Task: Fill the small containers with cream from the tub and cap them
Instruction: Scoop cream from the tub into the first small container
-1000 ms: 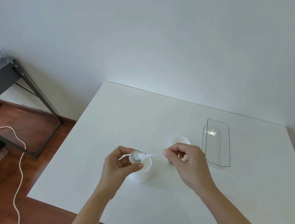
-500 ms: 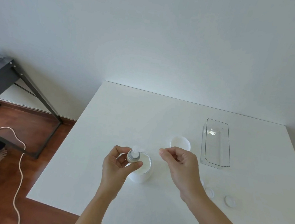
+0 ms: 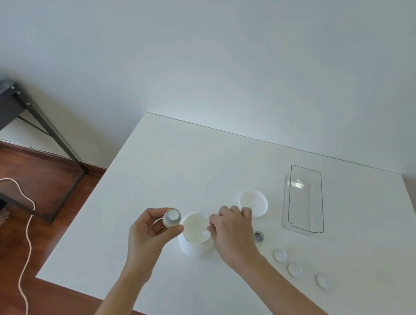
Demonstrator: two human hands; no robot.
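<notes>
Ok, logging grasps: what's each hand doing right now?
Left hand: closed on a small container.
Right hand: fingers pinched over the tub; what it holds cannot be told.

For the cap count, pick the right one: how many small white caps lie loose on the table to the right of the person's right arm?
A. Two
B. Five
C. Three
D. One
C. Three small white caps lie on the table beyond the right arm: one, a second just nearer the person, and a third farther right; the larger tub lid is not one of them.
</notes>
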